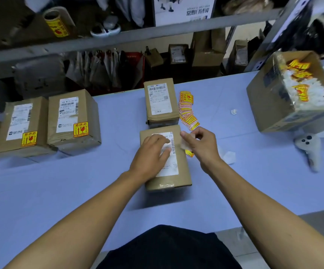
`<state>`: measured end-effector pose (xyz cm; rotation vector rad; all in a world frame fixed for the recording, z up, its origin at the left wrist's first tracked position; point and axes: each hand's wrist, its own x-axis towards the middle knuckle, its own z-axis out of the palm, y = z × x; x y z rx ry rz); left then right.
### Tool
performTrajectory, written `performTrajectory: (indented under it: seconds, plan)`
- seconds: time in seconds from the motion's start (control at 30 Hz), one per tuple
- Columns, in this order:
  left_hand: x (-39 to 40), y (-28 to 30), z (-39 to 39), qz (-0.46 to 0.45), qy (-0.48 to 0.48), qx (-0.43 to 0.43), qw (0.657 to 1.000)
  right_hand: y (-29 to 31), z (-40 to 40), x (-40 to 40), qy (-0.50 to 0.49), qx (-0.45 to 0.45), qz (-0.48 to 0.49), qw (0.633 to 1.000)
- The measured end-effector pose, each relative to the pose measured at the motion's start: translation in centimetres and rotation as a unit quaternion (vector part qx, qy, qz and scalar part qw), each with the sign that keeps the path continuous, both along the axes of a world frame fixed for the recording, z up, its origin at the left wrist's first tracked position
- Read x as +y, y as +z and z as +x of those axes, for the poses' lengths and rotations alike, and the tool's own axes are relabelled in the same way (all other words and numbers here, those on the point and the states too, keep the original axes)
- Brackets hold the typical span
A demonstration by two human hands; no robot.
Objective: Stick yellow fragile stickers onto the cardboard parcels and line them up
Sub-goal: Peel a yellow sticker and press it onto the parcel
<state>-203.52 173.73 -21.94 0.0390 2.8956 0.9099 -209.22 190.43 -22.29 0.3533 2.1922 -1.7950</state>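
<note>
Blue table [60, 191] held two stickered parcels [73, 117] at left. Your left hand [153, 152] lay flat, fingers straight, on the near parcel [167, 162], label ending "771". Your right hand [201, 146] pinched a backing paper [186, 142] beside the sticker strip [187, 110].

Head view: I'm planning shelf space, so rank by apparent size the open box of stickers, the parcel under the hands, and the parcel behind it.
1. Open box, clearly largest.
2. Parcel under the hands and parcel behind it: look alike; nearness inflates the front one, so unranked.

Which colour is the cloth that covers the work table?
Light blue table cloth, seen best in the head view.
</note>
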Motion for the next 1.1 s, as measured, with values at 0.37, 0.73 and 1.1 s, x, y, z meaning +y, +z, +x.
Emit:
performTrajectory:
  seconds: [0.37,0.73,1.1]
  plan:
    - [1.2,2.1,1.0,0.438,0.258,-0.179,0.842,2.6,3.8,-1.2,0.056,-0.062,-0.084,0.993]
    - [0.6,1.8,1.9,0.484,0.326,-0.190,0.790,3.4,4.8,-1.0,0.083,-0.110,-0.056,0.989]
    - [2.5,0.5,2.4,0.424,0.268,-0.097,0.860,1.6,5.2,-2.0,0.118,-0.079,-0.056,0.988]
